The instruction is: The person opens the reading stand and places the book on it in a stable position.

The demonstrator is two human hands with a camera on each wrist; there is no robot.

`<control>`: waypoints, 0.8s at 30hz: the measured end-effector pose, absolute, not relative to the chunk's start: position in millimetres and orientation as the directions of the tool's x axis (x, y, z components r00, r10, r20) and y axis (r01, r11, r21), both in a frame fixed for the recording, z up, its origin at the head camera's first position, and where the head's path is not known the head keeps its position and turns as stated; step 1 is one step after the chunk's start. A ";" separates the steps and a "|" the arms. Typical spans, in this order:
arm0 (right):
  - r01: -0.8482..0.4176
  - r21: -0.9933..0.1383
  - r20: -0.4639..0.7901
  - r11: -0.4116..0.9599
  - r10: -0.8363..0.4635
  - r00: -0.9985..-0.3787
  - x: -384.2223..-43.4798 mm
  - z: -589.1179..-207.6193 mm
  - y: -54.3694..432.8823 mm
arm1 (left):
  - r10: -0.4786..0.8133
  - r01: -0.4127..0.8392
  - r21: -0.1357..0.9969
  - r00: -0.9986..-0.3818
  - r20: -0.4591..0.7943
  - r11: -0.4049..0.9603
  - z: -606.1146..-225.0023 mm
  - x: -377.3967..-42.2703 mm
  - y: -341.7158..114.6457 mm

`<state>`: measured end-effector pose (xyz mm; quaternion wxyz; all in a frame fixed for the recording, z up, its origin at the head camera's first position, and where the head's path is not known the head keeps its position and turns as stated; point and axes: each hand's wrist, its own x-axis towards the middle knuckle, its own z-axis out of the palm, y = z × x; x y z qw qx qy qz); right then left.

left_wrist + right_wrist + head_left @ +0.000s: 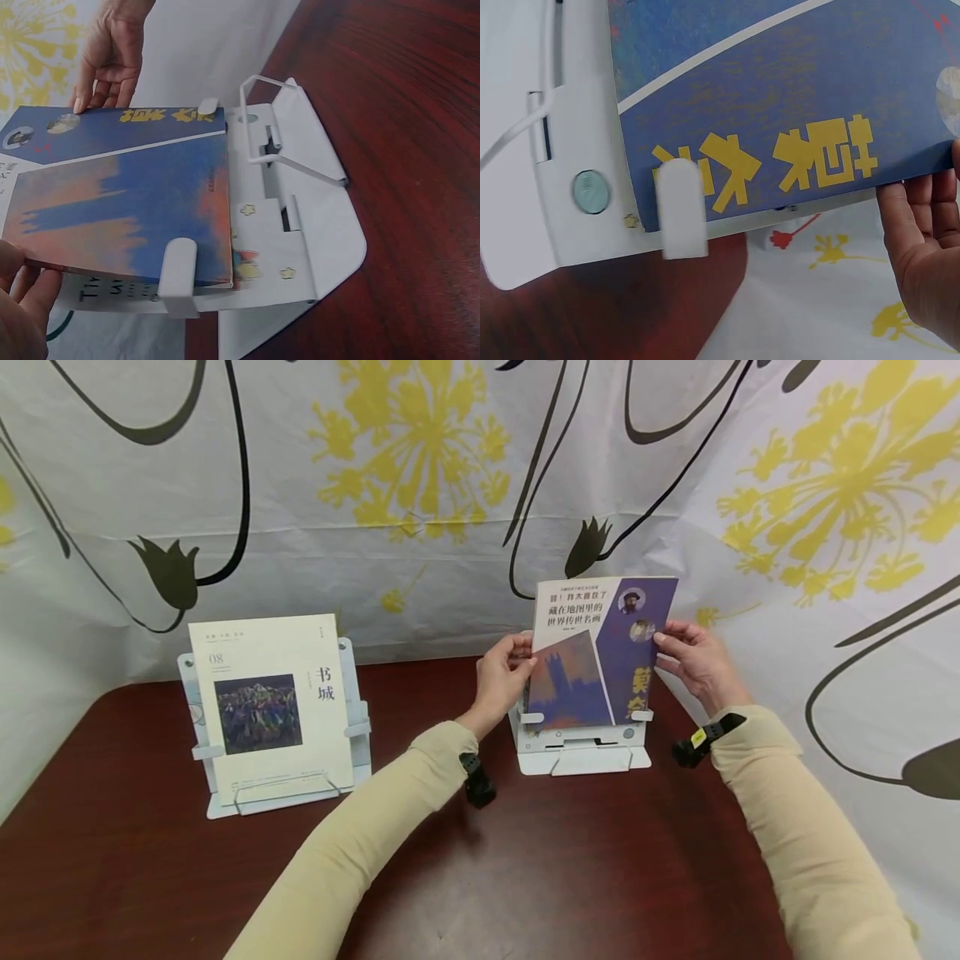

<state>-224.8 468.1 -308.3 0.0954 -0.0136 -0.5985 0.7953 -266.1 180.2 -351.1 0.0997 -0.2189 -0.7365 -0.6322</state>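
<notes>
A blue and white paperback book leans upright against a white metal book stand at right of centre in the head view. Its lower edge sits above the stand's folded-out wire rest. Two white page clips, the left one and the right one, overlap the front cover near its lower corners. My left hand pinches the book's left edge, thumb in front. On the opposite edge my right hand grips it between thumb and fingers, with the fingertips partly hidden behind the book.
Left on the dark red table stands a second book stand, bearing a cream-coloured book behind its clips and wire. A white cloth with yellow flowers hangs close behind both stands and along the right side.
</notes>
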 end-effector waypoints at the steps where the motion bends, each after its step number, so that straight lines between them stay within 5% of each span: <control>1: -0.127 -0.959 0.082 -0.253 0.182 -0.980 -224.1 -310.8 467.9 | 0.195 0.448 0.887 -0.885 0.422 0.114 -352.9 -265.9 180.2; 24: -0.121 -0.966 0.199 0.229 0.354 -0.914 -218.7 -346.5 452.6 | 0.186 0.445 0.863 -0.894 0.409 0.241 -380.8 -260.9 176.1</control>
